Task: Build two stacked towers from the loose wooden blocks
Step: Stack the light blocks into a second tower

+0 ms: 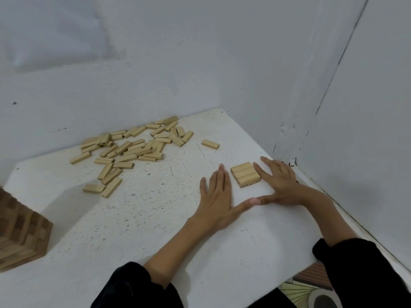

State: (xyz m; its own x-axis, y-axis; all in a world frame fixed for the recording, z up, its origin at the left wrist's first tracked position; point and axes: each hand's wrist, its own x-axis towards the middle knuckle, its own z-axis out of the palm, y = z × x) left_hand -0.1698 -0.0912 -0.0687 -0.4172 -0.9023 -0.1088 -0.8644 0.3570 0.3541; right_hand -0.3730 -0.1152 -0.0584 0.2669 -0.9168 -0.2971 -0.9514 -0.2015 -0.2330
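A flat layer of three pale wooden blocks (pixel 245 174) lies side by side on the white table (pixel 138 218), near the right wall. My left hand (pixel 216 198) lies flat just left of the layer, fingers straight. Flat too, my right hand (pixel 278 181) has its fingers against the layer's right side. The two thumbs meet in front of the blocks. A pile of several loose blocks (pixel 133 147) is scattered at the far left of the table, and one single block (pixel 210 144) lies apart behind the layer.
A tall stacked tower of darker wooden blocks (pixel 22 232) stands at the left edge of view. White walls close in behind and to the right of the table. The table's right front corner drops off to a patterned floor (pixel 311 285).
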